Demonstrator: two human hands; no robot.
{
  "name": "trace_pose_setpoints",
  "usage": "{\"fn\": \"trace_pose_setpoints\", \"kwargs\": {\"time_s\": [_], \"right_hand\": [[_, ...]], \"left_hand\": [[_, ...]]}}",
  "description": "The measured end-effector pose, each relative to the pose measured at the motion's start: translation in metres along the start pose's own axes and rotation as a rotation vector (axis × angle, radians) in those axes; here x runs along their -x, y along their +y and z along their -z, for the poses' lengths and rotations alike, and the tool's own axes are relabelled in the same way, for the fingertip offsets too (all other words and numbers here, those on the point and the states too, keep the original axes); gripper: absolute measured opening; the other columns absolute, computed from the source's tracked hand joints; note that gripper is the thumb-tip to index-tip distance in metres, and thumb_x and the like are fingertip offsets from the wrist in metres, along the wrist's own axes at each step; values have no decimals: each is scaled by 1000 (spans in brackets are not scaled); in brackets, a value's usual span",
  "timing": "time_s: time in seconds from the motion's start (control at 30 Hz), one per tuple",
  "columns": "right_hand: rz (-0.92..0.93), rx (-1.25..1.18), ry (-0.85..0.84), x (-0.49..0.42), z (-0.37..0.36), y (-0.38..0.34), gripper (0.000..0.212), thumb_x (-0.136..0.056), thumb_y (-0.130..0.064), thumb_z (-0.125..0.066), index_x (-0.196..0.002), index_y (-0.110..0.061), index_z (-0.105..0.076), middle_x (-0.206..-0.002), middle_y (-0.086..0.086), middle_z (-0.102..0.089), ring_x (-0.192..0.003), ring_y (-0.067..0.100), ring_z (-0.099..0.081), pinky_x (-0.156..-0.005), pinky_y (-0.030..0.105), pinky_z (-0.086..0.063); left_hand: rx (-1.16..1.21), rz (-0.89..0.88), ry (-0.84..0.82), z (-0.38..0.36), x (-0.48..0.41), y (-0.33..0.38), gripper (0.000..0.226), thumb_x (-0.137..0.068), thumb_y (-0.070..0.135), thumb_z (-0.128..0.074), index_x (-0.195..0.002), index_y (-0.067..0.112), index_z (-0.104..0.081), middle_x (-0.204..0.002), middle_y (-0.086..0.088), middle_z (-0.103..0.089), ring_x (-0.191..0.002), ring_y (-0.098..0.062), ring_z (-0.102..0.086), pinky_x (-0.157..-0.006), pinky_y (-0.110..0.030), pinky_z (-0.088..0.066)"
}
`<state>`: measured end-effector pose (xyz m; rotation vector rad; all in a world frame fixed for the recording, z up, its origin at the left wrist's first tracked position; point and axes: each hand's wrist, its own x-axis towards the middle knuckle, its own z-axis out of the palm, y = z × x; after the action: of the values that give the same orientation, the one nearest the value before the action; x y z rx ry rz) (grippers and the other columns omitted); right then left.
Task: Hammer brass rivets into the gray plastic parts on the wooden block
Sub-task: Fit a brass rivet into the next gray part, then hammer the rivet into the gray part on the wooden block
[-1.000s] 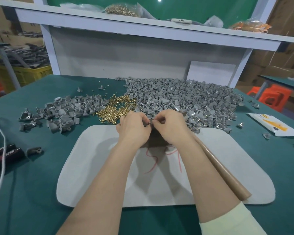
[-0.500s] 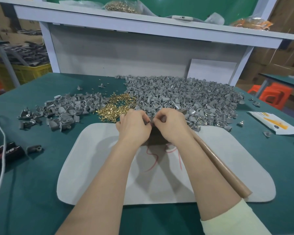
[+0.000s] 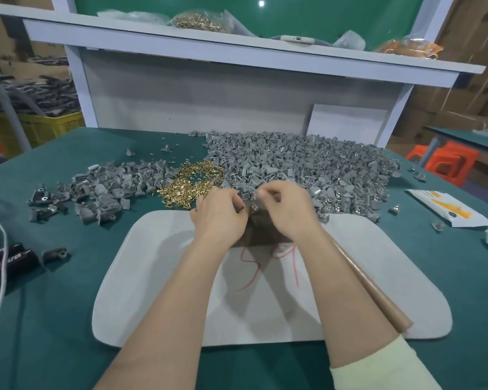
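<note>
Head view: hammer handle (image 3: 375,291) angled toward lower right.

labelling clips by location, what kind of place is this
Probably a small factory assembly bench: a big heap of gray plastic parts, loose brass rivets, and a yellow crate of more parts behind.

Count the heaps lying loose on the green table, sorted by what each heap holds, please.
Heaps of gray plastic parts: 2
Heap of brass rivets: 1
Total: 3 heaps
</note>
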<state>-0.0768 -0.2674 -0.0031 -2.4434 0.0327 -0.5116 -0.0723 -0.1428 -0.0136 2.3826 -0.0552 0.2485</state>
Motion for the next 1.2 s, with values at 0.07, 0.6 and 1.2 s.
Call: {"fn": "trace_pose_setpoints", "kwargs": {"time_s": [0.07,0.6,1.2], "right_hand": [[-111,83,121,-6,12,16,24,-97,-25,-49,-105,-13,-68,-109,6,-68,-98,24,-60,-85,29,-44],[-167,-60,13,2,43,25,5,-91,-22,-51,-94,-18,-49,-88,4,-62,-70,25,-63,-65,42,-56],[176,158,-45,19,34,-9,39,-89,-25,-60,-122,-45,-57,-95,-13,-63,-95,14,-58,-77,23,-40]], "left_hand": [[11,12,9,0,0,-1,28,-88,27,-63,-64,33,-49,-112,1,-63,-115,-29,-50,-95,-39,-41],[2,58,57,0,-4,-2,17,-86,28,-63,-72,33,-55,-110,2,-63,-113,-27,-51,-93,-37,-36],[-30,90,170,-3,-10,-7,12,-87,25,-65,-90,16,-72,-115,-3,-63,-115,-29,-49,-96,-40,-38]]}}
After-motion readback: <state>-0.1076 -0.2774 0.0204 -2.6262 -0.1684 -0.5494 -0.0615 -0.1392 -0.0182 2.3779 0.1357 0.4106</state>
